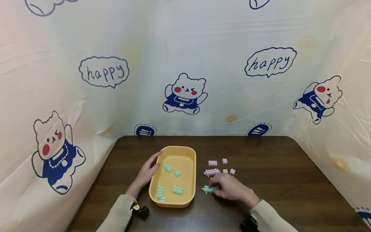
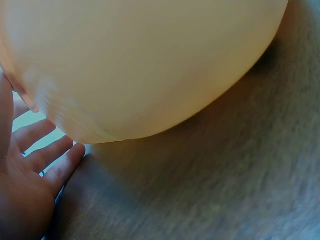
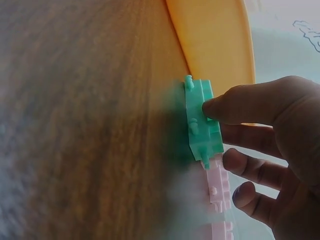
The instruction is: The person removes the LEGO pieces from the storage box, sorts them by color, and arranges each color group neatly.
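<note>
A yellow plastic tray (image 1: pixel 172 203) stands on the table. My left hand (image 1: pixel 147 172) rests along its left side, fingers fairly straight against the outer wall and thumb at the rim; the tray's wall (image 2: pixel 150 70) fills much of the left wrist view. Right of the tray, my right hand (image 1: pixel 230 187) pinches a green toy building brick (image 3: pixel 201 117) between thumb and fingers. This brick has studs and small pegs on its sides, and the hand partly covers it in the head view. Just behind it lies a similar pegged pink brick (image 1: pixel 212 172).
Several loose green bricks (image 1: pixel 177 190) lie inside the tray. Smaller pink bricks (image 1: pixel 213 163) are scattered beyond my right hand. The dark wooden table (image 1: pixel 278 167) ends at a printed curtain (image 1: pixel 185 125), which also hangs along both sides.
</note>
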Demonstrator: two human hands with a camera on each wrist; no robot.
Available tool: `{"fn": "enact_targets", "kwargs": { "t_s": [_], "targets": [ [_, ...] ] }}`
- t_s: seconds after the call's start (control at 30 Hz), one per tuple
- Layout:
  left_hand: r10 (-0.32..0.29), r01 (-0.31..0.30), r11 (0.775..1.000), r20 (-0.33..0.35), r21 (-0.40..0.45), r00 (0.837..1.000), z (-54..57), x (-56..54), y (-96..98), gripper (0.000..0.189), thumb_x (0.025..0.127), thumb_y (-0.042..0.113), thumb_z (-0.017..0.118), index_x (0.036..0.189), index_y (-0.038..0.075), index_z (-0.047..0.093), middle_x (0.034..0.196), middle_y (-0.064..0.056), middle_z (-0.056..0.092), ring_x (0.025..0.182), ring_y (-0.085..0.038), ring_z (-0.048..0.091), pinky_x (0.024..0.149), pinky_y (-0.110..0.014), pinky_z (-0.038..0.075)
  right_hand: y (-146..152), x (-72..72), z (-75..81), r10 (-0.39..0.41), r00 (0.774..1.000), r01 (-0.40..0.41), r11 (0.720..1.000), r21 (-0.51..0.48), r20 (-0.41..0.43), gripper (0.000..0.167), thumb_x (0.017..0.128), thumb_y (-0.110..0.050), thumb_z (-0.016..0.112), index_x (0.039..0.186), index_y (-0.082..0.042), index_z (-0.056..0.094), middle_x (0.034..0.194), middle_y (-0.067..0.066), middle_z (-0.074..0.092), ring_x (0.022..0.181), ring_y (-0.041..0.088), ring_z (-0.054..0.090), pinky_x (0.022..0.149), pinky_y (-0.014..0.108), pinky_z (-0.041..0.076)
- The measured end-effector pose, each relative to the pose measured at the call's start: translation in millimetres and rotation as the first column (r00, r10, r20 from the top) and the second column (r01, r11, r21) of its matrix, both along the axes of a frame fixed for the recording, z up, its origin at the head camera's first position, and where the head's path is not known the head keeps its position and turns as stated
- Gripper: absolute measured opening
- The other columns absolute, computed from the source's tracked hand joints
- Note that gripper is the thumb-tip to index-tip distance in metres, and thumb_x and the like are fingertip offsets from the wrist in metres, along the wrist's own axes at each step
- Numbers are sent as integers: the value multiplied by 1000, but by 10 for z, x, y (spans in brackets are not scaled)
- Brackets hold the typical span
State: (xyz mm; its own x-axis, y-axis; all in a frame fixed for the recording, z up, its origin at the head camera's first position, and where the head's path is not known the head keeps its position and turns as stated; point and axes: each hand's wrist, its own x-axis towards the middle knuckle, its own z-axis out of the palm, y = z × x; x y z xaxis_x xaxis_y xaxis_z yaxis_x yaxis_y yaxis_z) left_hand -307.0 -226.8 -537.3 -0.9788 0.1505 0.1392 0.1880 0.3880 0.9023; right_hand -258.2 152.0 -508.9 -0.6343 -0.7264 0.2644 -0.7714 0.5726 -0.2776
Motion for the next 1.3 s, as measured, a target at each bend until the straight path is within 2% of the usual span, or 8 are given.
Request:
{"fn": "enact_targets", "kwargs": {
  "t_s": [0.17,0.37,0.5,0.63,0.77,0.97,1.17,1.3],
  "targets": [
    [-3,2,1000,23,30,1000,3,11,0,50,100,16,48,148,29,40,157,-3,33,141,-29,35,108,-54,37,5,-45,71,30,999,-29,999,-42,26,12,81,-17,75,92,-18,71,89,-9,67,83,9,63,74,24,51],
    [-11,10,999,32,35,999,2,6,-2,50,100,15,48,147,31,39,158,-3,32,141,-30,35,109,-56,36,-121,-211,413,33,999,-29,990,-140,28,10,85,-16,73,95,-16,72,91,-5,69,83,13,64,73,28,54],
    [-20,20,1000,25,24,999,4,-9,-4,51,100,15,48,148,31,39,158,-3,32,140,-30,36,108,-55,38,-322,-361,622,26,999,-22,987,-159,24,10,87,-18,72,97,-19,71,94,-7,68,82,9,61,71,26,54],
    [-10,10,1000,18,29,1000,16,-2,-4,50,100,17,49,147,32,40,157,-2,34,139,-29,38,106,-54,40,-568,-520,736,42,999,-39,989,-145,15,12,88,-20,70,100,-19,72,95,-8,68,76,5,58,66,20,52],
    [-4,4,1000,5,25,1000,-1,22,-5,50,100,16,49,147,30,41,156,-4,35,139,-29,38,106,-53,40,-777,-654,747,39,998,-33,993,-110,56,14,90,-22,68,102,-15,72,93,-7,66,73,8,58,63,16,50],
    [-9,9,999,3,37,1000,-40,57,-1,51,100,13,49,147,31,41,156,-3,36,138,-29,40,106,-52,40,-1015,-747,721,26,988,-17,998,-66,154,17,91,-23,67,103,-13,72,93,-6,67,77,14,61,64,18,49],
    [1,-3,999,33,38,999,-35,55,-4,51,100,13,49,147,31,41,156,-2,35,141,-29,35,110,-54,34,-1197,-829,721,63,981,-65,998,3,185,14,91,-23,67,102,-17,72,93,-7,68,73,6,56,64,17,50],
    [-11,8,999,71,37,997,49,52,0,51,101,14,48,149,26,38,159,-5,30,144,-30,30,112,-54,32,-1300,-893,714,110,978,-118,992,39,177,16,90,-21,67,104,-16,73,92,-7,68,71,4,56,62,16,49]
  ]
}}
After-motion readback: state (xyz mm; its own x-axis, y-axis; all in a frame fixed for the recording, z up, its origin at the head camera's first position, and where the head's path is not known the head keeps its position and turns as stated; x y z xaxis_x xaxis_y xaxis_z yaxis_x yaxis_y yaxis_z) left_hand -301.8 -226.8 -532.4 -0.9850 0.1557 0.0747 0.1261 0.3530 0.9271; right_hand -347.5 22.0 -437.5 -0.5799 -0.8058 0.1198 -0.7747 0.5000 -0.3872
